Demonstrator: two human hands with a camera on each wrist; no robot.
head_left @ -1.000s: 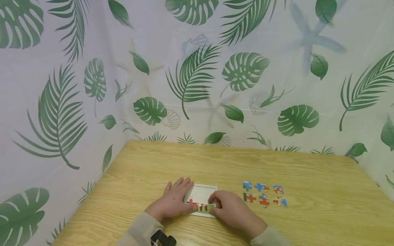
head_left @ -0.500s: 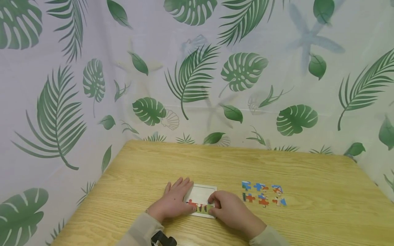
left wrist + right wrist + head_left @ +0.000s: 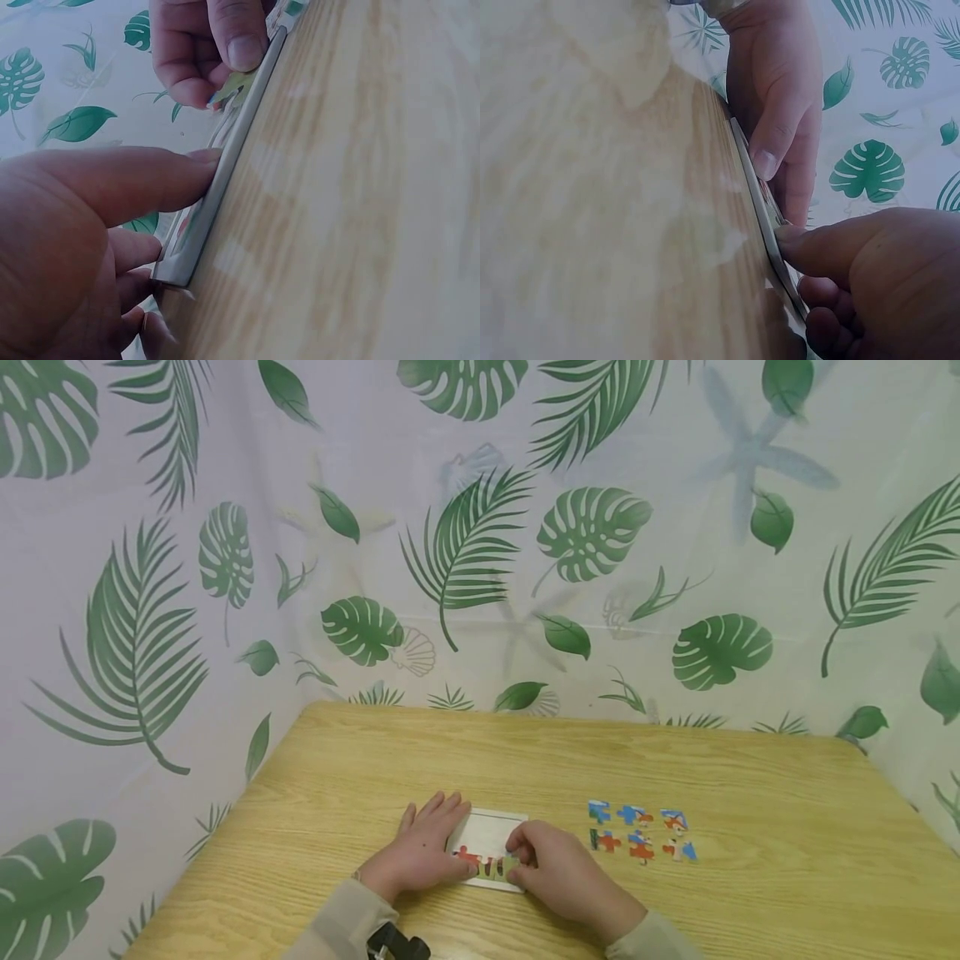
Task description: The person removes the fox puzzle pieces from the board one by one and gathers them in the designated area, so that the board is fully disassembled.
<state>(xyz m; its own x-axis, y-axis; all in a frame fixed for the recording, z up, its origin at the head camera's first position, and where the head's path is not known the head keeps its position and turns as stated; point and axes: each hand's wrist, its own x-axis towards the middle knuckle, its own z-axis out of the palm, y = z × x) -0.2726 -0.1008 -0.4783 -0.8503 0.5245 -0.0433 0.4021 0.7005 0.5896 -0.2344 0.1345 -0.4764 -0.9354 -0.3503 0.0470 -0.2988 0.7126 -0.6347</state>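
Observation:
A white puzzle tray (image 3: 491,823) lies on the table, with red and green jigsaw pieces (image 3: 480,864) along its near side. My left hand (image 3: 426,852) rests over the tray's left edge, fingers straight, thumb on the pieces at the near rim. At the near right corner my right hand (image 3: 566,868) pinches a green puzzle piece (image 3: 238,81) between thumb and forefinger. In the left wrist view that piece stands tilted at the rim. The right wrist view shows the right thumb (image 3: 791,236) right at the tray's edge, its fingers curled beneath.
Several loose puzzle pieces (image 3: 641,843), blue, red and white, lie in two rows to the right of the tray. A black device (image 3: 397,941) is strapped at my left wrist. A leaf-printed curtain (image 3: 480,568) stands behind the wooden table (image 3: 360,743).
The whole view has shifted very slightly. Both hands keep their places at the tray, and the right hand's piece shows a little more tilt at the near right corner.

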